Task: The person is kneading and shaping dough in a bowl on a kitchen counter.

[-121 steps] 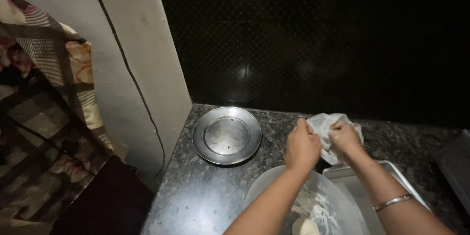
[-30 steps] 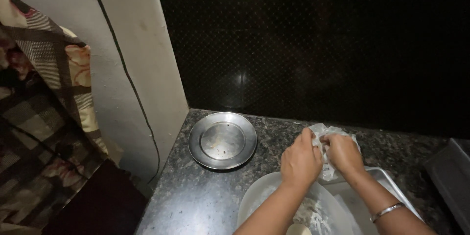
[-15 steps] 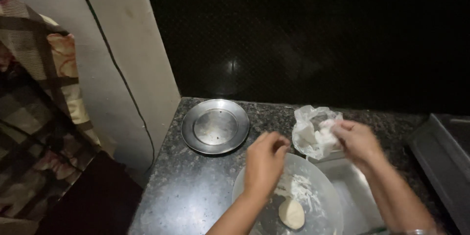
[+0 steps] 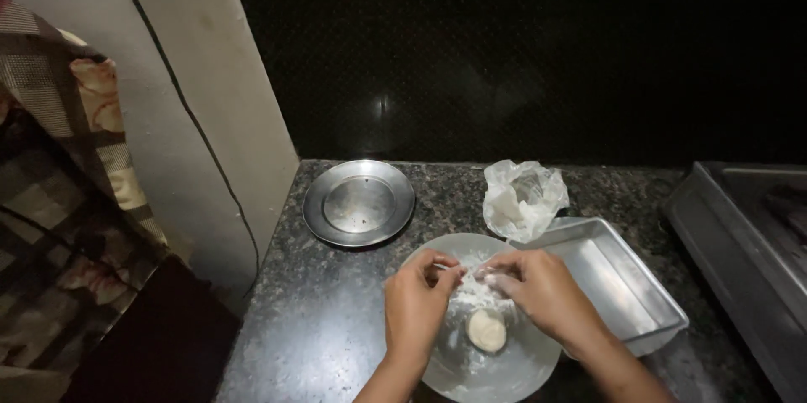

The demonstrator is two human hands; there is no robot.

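My left hand (image 4: 416,302) and my right hand (image 4: 538,289) hover together over a round steel plate (image 4: 513,369) dusted with white flour. Their fingertips pinch at the loose flour near the plate's middle. A small flattened ball of dough (image 4: 487,330) lies on the plate just below the fingers, apart from them. A crumpled clear plastic bag with flour (image 4: 521,197) stands on the counter behind the plate, not touched by either hand.
An empty steel plate (image 4: 358,202) sits at the back left of the dark granite counter (image 4: 328,319). A rectangular steel tray (image 4: 618,285) lies right of the floured plate, a stove edge (image 4: 740,235) further right. A wall pillar (image 4: 210,100) borders the left.
Both hands let go of the plastic bag, which now stands alone on the counter, and came down over the floured plate. The camera view shifted slightly right.
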